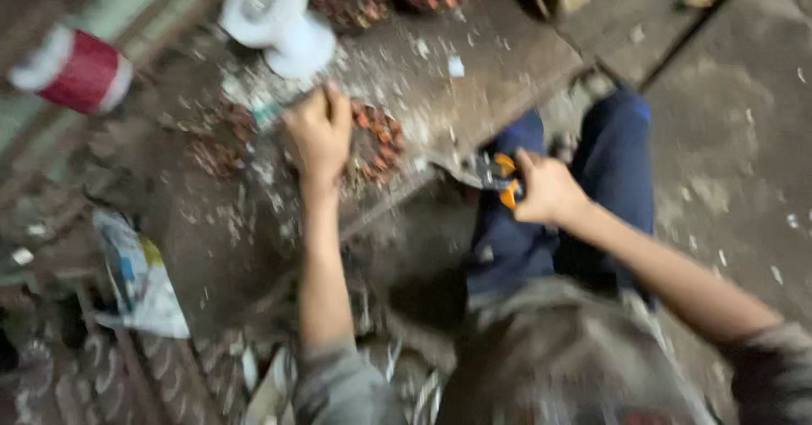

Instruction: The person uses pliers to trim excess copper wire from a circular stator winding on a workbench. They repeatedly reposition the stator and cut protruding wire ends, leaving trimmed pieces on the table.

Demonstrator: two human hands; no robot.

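A: Start at the left — what steadies the work?

B: Your left hand (320,133) is closed down on the copper-wound coil (376,144), which lies on the littered bench (474,78) below the white spool (275,19). Press it flat so it can't roll.

A: And the red-and-white roll (74,70)?

B: Far left, well apart — ignore it.

A: The other side?

B: Your right hand (545,190) is wrapped shut around the orange-handled pliers (501,180), just off the bench edge, above your blue-trousered knee (613,163). The picture is blurred, so I can't tell how the tool's tips stand.

A: Advice?

B: I'd bring the pliers in low and level, near the pinning fingers but clear of them.
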